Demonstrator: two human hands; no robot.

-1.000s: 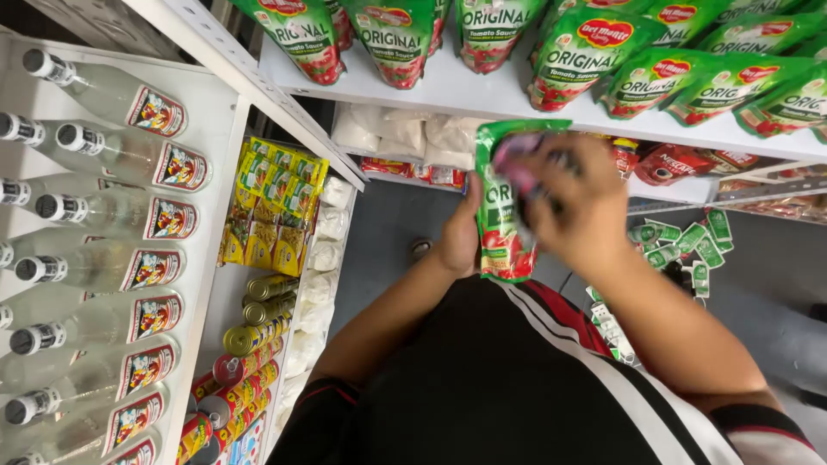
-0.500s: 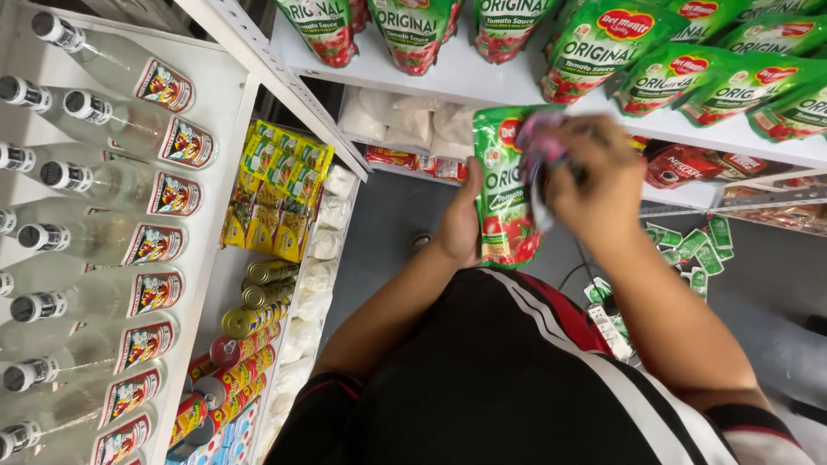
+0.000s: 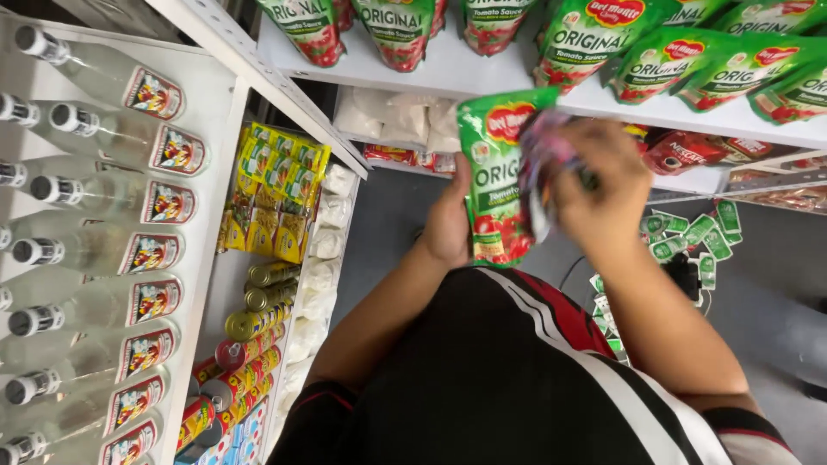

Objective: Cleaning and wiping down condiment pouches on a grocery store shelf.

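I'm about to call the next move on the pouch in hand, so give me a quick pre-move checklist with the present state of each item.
1. Left hand has a firm grip on the green sauce pouch: ok, fingers wrapped round its left edge.
2. Right hand on the pouch: ok, it presses a blurred cloth-like item against the front.
3. What that item is: cannot tell, motion blur.
4. Pouch upright: ok, slightly tilted.
5. White shelf has a gap behind the pouch: ok.
6. Neighbouring pouches standing: ok.
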